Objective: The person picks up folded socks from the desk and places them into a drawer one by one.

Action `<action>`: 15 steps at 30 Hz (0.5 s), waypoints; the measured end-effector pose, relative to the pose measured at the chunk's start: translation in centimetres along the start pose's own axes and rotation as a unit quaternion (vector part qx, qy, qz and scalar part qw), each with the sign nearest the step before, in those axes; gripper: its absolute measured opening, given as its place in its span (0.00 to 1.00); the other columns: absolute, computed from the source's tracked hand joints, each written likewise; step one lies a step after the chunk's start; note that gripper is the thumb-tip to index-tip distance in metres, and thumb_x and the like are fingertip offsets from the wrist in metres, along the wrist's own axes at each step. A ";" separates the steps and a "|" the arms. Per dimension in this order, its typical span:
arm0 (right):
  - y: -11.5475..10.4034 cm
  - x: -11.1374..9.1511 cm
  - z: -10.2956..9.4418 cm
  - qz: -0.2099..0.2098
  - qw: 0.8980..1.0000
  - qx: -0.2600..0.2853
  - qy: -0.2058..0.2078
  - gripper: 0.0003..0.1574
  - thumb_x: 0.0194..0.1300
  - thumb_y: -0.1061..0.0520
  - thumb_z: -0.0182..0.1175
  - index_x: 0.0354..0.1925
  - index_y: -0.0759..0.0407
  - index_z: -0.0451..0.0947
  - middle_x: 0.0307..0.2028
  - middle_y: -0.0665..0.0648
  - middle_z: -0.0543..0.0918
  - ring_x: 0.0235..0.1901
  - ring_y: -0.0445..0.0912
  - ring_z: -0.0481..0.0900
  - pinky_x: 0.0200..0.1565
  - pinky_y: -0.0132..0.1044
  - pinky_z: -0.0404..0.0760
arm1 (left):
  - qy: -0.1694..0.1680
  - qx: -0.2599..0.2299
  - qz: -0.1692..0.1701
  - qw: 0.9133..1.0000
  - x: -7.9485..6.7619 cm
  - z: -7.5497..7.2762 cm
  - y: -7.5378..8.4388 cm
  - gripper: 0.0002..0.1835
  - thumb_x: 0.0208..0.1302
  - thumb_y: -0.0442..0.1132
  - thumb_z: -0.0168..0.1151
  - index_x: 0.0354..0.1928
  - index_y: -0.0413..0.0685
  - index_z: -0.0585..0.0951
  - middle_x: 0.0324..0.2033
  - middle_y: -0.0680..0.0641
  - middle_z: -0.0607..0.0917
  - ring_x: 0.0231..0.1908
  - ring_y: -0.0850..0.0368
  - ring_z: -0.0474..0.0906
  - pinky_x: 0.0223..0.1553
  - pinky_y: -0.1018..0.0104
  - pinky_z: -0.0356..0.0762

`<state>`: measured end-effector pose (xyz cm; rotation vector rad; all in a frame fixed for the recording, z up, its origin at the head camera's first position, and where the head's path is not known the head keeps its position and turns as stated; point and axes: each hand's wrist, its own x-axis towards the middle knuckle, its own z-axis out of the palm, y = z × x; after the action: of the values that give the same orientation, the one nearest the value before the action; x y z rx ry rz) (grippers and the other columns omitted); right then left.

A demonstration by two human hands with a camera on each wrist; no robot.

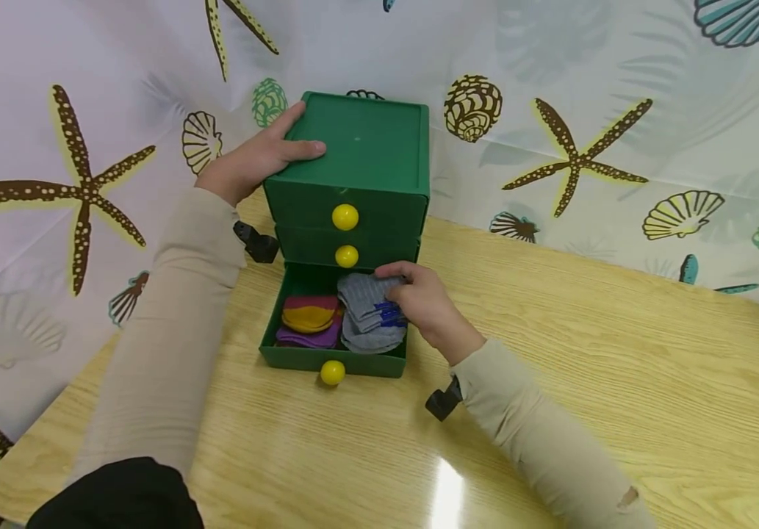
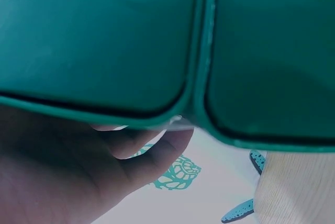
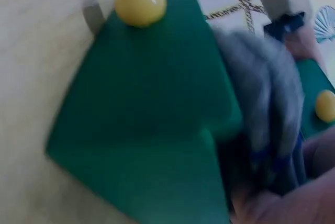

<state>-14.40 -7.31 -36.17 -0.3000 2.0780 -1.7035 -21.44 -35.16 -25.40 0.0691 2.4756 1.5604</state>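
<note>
A green chest [image 1: 359, 139] of drawers with yellow round knobs stands on the table, its bottom drawer [image 1: 366, 364] pulled out. My left hand [image 1: 253, 158] rests on the chest's top left edge, thumb and a finger stretched over it; the left wrist view shows other fingers [image 2: 149, 166] along the side. In the right part of the drawer, my right hand [image 1: 428, 305] pinches folded grey socks [image 1: 362, 294] with blue marks. The right wrist view shows the grey socks [image 3: 256, 82] blurred beside the drawer wall. More grey fabric [image 1: 369, 342] lies beneath them.
Left in the drawer lie folded red and yellow socks [image 1: 309, 316] over purple ones [image 1: 313, 338]. The upper two drawers are closed. Behind the chest hangs a curtain [image 1: 379, 44] printed with shells and starfish. The wooden table [image 1: 584, 330] extends to the right.
</note>
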 end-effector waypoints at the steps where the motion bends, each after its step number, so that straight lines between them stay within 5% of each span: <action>1: 0.0 0.0 0.5 -0.012 0.999 -0.031 0.025 0.23 0.68 0.73 0.48 0.58 0.66 0.79 0.53 0.61 0.75 0.37 0.47 0.68 0.34 0.34 0.68 | -0.002 0.001 0.000 1.000 0.0 0.0 0.0 0.51 0.72 0.60 0.56 0.79 0.73 0.29 0.78 0.56 0.26 0.77 0.48 0.32 0.73 0.47 0.46; 4: 0.3 -0.2 1.7 -0.045 0.988 -0.133 0.063 0.23 0.69 0.72 0.48 0.56 0.65 0.80 0.42 0.62 0.79 0.24 0.43 0.66 0.25 0.33 0.65 | -0.005 0.002 0.001 1.000 -0.1 0.0 0.0 0.51 0.72 0.60 0.55 0.79 0.73 0.29 0.78 0.56 0.26 0.77 0.48 0.32 0.73 0.47 0.47; 7: 0.3 -0.6 2.5 -0.089 0.967 -0.232 0.052 0.21 0.72 0.70 0.48 0.58 0.67 0.78 0.33 0.64 0.80 0.14 0.42 0.60 0.19 0.32 0.62 | -0.005 -0.001 0.001 1.000 -0.3 -0.1 0.1 0.50 0.72 0.60 0.55 0.79 0.73 0.29 0.78 0.56 0.27 0.77 0.47 0.33 0.73 0.46 0.48; 15: -1.2 -1.2 2.1 -0.110 0.914 -0.390 0.003 0.17 0.74 0.65 0.53 0.57 0.67 0.80 0.40 0.61 0.84 0.21 0.45 0.69 0.24 0.33 0.68 | -0.008 -0.003 0.001 1.000 -0.3 -0.1 0.3 0.50 0.74 0.58 0.54 0.79 0.72 0.28 0.78 0.55 0.25 0.77 0.45 0.33 0.73 0.45 0.48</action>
<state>-12.48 -8.85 -35.08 -0.7874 2.7250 -0.8750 -21.19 -35.14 -25.02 0.0819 2.4598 1.5614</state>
